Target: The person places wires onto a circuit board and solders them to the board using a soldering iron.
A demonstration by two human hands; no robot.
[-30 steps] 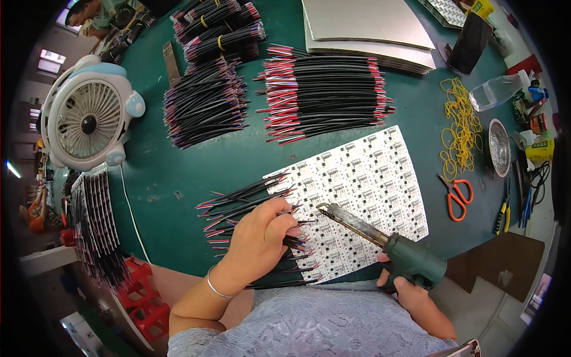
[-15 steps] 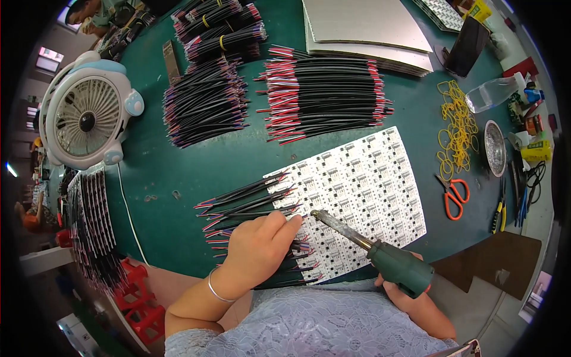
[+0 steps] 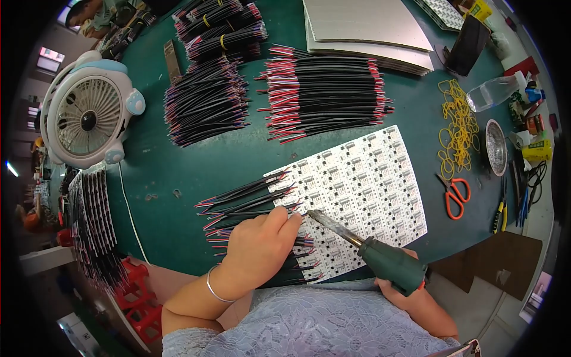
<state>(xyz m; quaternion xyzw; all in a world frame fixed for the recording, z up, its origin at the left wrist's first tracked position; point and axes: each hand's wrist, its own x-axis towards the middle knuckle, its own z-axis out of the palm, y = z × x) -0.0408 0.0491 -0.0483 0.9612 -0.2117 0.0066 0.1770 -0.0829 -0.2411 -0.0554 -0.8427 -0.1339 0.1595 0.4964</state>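
A white panel of small circuit boards [image 3: 380,190] lies in front of me, slightly turned. Short black cables [image 3: 238,193] with red, blue and white wire ends lie along its left edge. My left hand [image 3: 257,250] is closed in a pinch over that edge, fingertips on a black cable whose end is mostly hidden by them. In my right hand [image 3: 397,293], largely behind the handle, is a soldering iron [image 3: 389,263] with a dark green body. Its tip rests at the board edge, just right of my left fingertips.
Stacks of black cables [image 3: 339,89] lie beyond the panel, beside grey boards [image 3: 369,30]. A fan [image 3: 89,119] stands at left. Rubber bands [image 3: 457,125], scissors [image 3: 455,196], a metal bowl [image 3: 495,147] and a plastic bottle [image 3: 493,92] sit at right. Another person works far left.
The soldering iron has shifted a little left, bringing its tip closer to my left fingertips. My left hand has hardly moved and keeps its pinch.
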